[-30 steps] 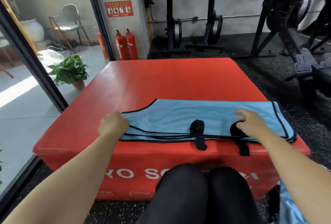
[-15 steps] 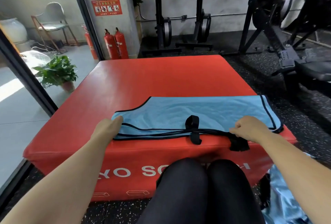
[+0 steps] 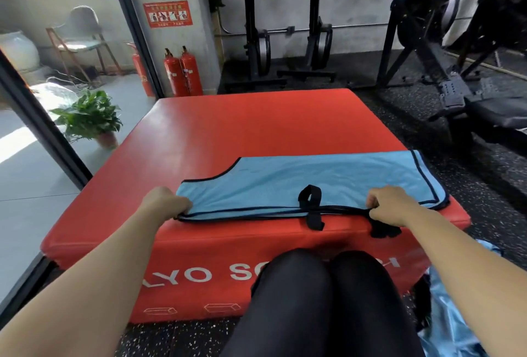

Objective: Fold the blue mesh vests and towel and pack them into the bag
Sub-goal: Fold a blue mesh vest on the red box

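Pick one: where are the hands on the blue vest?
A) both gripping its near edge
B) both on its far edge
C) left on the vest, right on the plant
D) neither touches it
A: the left hand grips the near left corner of the blue vest and the right hand grips the near edge further right, on the red mat.

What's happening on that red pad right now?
A seated person is working on a blue mesh vest laid flat on the red pad. The left hand grips its near-left corner, and the right hand pinches the near edge by a black strap. Shiny blue fabric lies on the floor at right.
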